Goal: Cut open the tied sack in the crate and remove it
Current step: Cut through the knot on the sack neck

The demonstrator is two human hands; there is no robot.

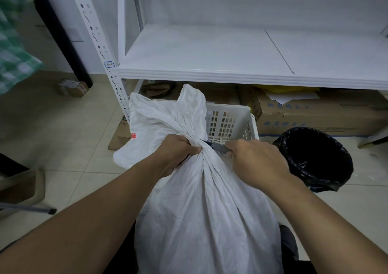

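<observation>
Sack in the crate, neck bunched in the closed left hand. The right hand has its grip closed on a blade at the tie; a slip could nick the left fingers just beside it.
</observation>
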